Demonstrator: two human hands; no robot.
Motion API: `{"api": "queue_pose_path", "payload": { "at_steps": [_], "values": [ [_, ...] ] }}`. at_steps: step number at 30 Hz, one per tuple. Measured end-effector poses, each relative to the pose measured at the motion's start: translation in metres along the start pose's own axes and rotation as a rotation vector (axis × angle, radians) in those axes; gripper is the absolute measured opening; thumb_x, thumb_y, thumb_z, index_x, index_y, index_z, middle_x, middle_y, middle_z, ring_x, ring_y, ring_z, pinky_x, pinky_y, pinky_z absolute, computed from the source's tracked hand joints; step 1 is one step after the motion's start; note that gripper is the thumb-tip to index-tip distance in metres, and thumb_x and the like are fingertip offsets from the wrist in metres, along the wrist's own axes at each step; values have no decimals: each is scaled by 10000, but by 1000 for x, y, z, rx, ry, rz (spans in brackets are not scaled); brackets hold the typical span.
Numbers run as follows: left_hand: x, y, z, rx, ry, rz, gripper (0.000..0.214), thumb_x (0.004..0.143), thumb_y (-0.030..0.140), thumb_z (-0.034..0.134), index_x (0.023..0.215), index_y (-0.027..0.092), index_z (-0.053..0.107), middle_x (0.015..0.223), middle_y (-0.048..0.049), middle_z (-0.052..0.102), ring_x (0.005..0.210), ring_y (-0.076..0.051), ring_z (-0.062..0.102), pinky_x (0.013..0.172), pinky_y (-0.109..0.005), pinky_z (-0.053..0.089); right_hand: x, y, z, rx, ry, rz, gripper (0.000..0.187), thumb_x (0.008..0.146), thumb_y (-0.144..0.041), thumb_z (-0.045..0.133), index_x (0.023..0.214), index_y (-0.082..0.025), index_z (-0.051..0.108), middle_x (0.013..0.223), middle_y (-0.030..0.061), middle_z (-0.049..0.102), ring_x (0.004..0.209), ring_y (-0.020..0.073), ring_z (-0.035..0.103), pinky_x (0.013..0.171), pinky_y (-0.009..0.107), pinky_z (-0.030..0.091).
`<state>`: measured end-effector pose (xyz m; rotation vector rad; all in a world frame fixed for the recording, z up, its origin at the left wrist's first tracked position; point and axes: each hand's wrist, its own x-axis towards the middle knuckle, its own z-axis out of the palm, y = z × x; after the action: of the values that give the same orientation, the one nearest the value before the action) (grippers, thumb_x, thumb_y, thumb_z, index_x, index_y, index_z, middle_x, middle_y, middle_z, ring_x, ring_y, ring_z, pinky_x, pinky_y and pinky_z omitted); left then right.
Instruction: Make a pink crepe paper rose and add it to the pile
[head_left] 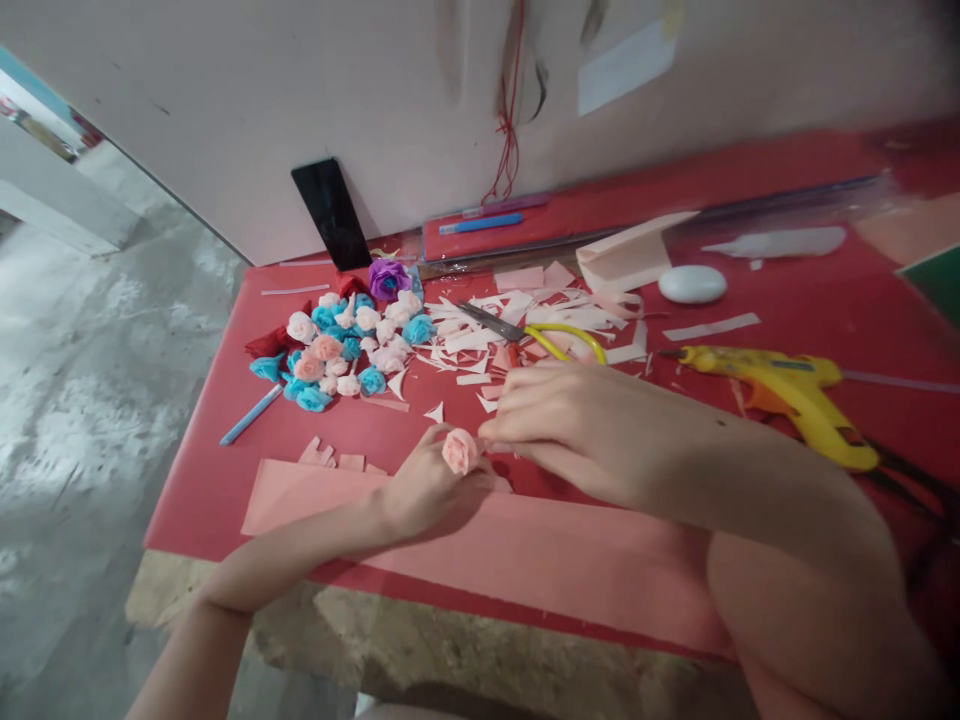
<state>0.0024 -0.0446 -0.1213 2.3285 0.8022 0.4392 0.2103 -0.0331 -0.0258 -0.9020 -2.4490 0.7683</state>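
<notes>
My left hand [427, 485] is closed around the base of a small peach paper rose [460, 452], whose curled petals face up. Close beside the rose on its right is my right hand [544, 420], fingers bent and pressed together; what lies between their tips is hidden. Under both forearms stretches a long strip of peach crepe paper [555, 545]. Just beyond my right hand rest scissors with yellow handles [566, 340], lying on white and peach paper scraps [457, 330].
Finished paper roses [326, 350] in blue, white and peach form a heap at left, near a purple rose [388, 280]. A phone [330, 212] leans on the wall. At right lie a yellow glue gun [780, 385], a white oval object [691, 285] and a white bottle [787, 243].
</notes>
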Motion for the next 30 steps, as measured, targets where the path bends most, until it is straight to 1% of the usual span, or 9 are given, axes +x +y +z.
{"api": "queue_pose_path", "payload": {
  "at_steps": [2, 3, 8, 13, 15, 18, 21, 26, 30],
  "values": [
    [0, 1, -10, -46, 47, -51, 150, 883, 170, 468, 884, 180, 618, 874, -43, 710, 815, -170, 646, 817, -347, 504, 4, -5, -6, 18, -30, -3, 280, 918, -204, 430, 751, -210, 655, 713, 2, 618, 689, 140, 517, 638, 289, 364],
    [-1, 2, -16, -68, 80, -88, 151, 893, 173, 454, 899, 178, 605, 876, -45, 706, 813, -170, 646, 797, -342, 511, 5, -8, -8, 27, 0, 3, 292, 918, -206, 426, 732, -205, 651, 675, 2, 605, 663, 138, 508, 616, 288, 357],
    [3, 13, -47, -209, 240, -231, 139, 917, 282, 477, 846, 169, 519, 767, -24, 660, 691, -125, 644, 607, -229, 517, 12, -23, -18, 43, 279, 44, 299, 874, -150, 412, 610, -193, 547, 635, 15, 598, 629, 141, 540, 565, 277, 375],
    [17, 28, -72, -537, 439, -231, 224, 788, 327, 663, 726, 173, 512, 672, 2, 631, 638, -110, 646, 582, -204, 516, 14, -32, -22, 156, 467, 167, 265, 882, -207, 440, 636, -209, 538, 592, -8, 583, 540, 126, 533, 510, 253, 416],
    [23, 34, -81, -576, 519, -212, 253, 722, 318, 728, 677, 170, 527, 638, 12, 614, 598, -100, 621, 543, -196, 499, 13, -33, -21, 257, 505, 208, 304, 912, -281, 442, 643, -208, 565, 600, -4, 596, 543, 131, 547, 512, 255, 437],
    [30, 40, -89, -560, 601, -186, 265, 663, 293, 777, 645, 171, 542, 626, 22, 603, 580, -89, 593, 519, -191, 486, 12, -31, -18, 361, 543, 228, 331, 921, -355, 465, 649, -210, 583, 619, 2, 618, 552, 138, 564, 510, 258, 447],
    [32, 42, -92, -555, 641, -160, 272, 635, 303, 803, 667, 173, 566, 668, 7, 629, 611, -96, 598, 546, -202, 498, 13, -29, -15, 377, 557, 234, 302, 922, -322, 477, 659, -216, 580, 635, -3, 628, 573, 133, 576, 520, 244, 458],
    [32, 43, -92, -532, 664, -91, 350, 637, 437, 796, 677, 176, 567, 671, -4, 636, 622, -109, 599, 536, -216, 498, 16, -28, -12, 381, 533, 200, 230, 912, -262, 506, 700, -231, 587, 675, -22, 616, 662, 118, 604, 583, 200, 491],
    [32, 44, -94, -515, 674, -17, 351, 677, 448, 768, 613, 172, 562, 600, 5, 624, 570, -101, 576, 537, -229, 499, 16, -27, -5, 471, 492, 203, 231, 935, -279, 486, 740, -235, 601, 712, -22, 623, 662, 108, 599, 594, 191, 487]
  ]
}}
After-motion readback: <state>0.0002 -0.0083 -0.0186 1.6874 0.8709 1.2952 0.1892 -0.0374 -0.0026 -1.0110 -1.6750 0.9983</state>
